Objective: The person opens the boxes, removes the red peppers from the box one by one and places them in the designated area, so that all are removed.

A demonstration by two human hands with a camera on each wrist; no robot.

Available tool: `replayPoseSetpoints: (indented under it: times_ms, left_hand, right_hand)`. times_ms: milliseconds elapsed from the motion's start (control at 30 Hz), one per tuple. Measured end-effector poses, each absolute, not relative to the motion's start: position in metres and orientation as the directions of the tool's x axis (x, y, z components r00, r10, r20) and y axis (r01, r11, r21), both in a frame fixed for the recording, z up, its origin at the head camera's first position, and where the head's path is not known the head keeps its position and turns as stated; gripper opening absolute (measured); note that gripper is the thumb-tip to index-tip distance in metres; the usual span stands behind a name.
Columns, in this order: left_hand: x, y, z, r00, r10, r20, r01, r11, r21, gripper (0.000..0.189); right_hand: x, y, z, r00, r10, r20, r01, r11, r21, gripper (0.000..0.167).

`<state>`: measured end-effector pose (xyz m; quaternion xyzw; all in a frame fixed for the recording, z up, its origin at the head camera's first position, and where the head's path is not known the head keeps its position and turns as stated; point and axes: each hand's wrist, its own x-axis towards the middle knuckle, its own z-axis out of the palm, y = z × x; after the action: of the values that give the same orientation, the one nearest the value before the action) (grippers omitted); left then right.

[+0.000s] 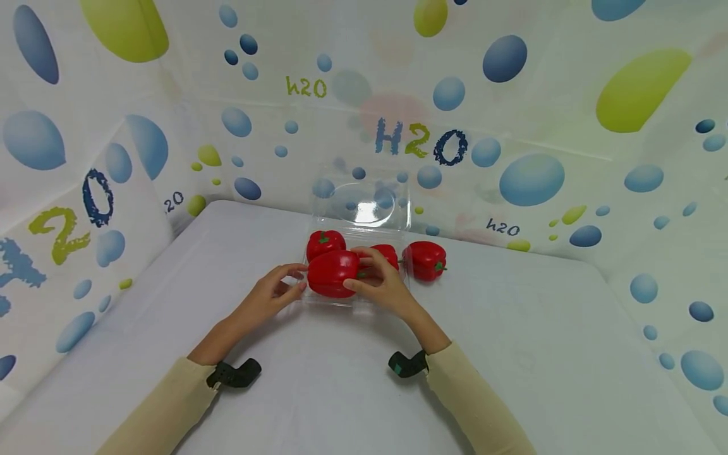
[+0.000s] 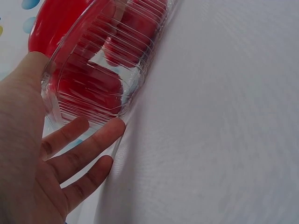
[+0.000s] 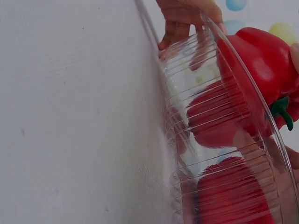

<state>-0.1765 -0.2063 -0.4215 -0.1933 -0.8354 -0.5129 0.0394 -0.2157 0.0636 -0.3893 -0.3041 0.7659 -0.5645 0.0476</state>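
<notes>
My right hand (image 1: 382,281) grips a red bell pepper (image 1: 332,275) by its stem end, above the front left of a clear plastic clamshell box (image 1: 332,303). Its green stem (image 3: 281,109) points toward that hand. Inside the box a second red bell pepper (image 1: 325,240) sits at the back left, and a third pepper (image 1: 388,252) lies to the right, partly behind my right hand. At the box's left end is my left hand (image 1: 272,289). Its fairly straight fingers (image 2: 96,144) lie along the ribbed side wall, with the thumb near the rim.
Another red bell pepper (image 1: 426,260) lies on the white table cover (image 1: 512,328), just right of the box. The box's clear lid (image 1: 364,205) stands raised at the back. Behind it hangs a white backdrop (image 1: 364,57) with blue and green drops.
</notes>
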Motion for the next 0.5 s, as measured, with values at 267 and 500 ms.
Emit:
replayPoseSetpoints:
  times_ms: [267, 500]
  left_hand:
    - [-0.178, -0.206, -0.423, -0.918, 0.288, 0.274, 0.376, 0.406, 0.833, 0.042]
    - [-0.178, -0.207, -0.424, -0.917, 0.279, 0.284, 0.382, 0.417, 0.824, 0.042]
  right_hand:
    - [-0.213, 0.065, -0.386, -0.817, -0.516, 0.257, -0.397, 0.180, -0.900, 0.064]
    - [-0.195, 0.061, -0.363, -0.822, -0.504, 0.263, -0.380, 0.142, -0.914, 0.063]
